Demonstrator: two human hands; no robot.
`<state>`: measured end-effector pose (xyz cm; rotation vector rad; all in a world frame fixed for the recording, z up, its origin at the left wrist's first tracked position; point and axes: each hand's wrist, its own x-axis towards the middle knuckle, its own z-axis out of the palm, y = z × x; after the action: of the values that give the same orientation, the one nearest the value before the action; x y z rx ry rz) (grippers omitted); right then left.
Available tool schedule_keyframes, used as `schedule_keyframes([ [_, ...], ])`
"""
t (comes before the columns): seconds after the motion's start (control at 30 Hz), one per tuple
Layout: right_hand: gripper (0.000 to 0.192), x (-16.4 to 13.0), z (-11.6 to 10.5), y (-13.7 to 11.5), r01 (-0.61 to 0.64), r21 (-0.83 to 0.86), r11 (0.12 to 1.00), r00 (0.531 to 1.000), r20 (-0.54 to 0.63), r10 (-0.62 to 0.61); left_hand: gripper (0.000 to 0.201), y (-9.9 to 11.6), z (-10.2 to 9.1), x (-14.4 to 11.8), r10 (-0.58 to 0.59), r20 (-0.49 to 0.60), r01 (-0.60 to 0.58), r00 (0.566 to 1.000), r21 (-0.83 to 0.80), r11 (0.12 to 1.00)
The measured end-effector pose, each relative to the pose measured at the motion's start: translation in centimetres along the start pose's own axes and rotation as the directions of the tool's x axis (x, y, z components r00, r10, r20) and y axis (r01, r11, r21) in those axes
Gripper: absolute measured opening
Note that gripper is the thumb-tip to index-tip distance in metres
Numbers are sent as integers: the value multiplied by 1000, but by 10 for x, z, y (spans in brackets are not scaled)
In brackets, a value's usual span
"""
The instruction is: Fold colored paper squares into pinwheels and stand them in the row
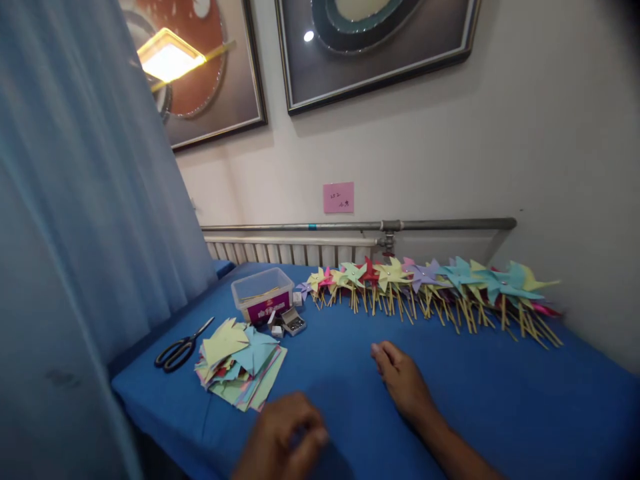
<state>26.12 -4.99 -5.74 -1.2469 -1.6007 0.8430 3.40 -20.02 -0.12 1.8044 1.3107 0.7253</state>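
My left hand (pixel 283 440) is at the bottom of the head view, slightly blurred, its fingers curled and nothing seen in them. Over the blue cloth to the right is my right hand (pixel 403 383), loosely closed, with no object showing in it. Beyond the left hand lies a pile of cut coloured paper (pixel 240 363) in yellow, blue and green. Past the right hand, a long row of paper pinwheels (pixel 425 275) on thin wooden sticks lies along the back of the table.
Black-handled scissors (pixel 183 347) lie left of the paper. A clear plastic tub (pixel 263 293) with thin sticks stands behind it, next to a small open box (pixel 293 321) of tiny metal pieces. A blue curtain (pixel 90 167) hangs at left; a pipe (pixel 450 225) and radiator (pixel 290 253) line the wall.
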Motion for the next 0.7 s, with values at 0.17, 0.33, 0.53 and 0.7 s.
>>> schedule_keyframes([
  [0.17, 39, 0, 1, -1, 0, 3, 1000, 1000, 0, 0, 30, -63, -84, -12, 155, -720, 393, 676, 530, 751],
  [0.33, 39, 2, 2, 6, -6, 4, 1000, 1000, 16, 6, 30, -87, -118, -10, 145, -686, 579, 713, 692, 431],
  [0.53, 38, 0, 1, 4, -7, 9, 1000, 1000, 0, 7, 33, -90, -113, 5, 50, -648, 598, 760, 727, 338],
  [0.7, 37, 0, 2, 1, -16, 16, 1000, 1000, 6, 16, 34, -104, -111, 7, 83, -657, 600, 750, 727, 334],
])
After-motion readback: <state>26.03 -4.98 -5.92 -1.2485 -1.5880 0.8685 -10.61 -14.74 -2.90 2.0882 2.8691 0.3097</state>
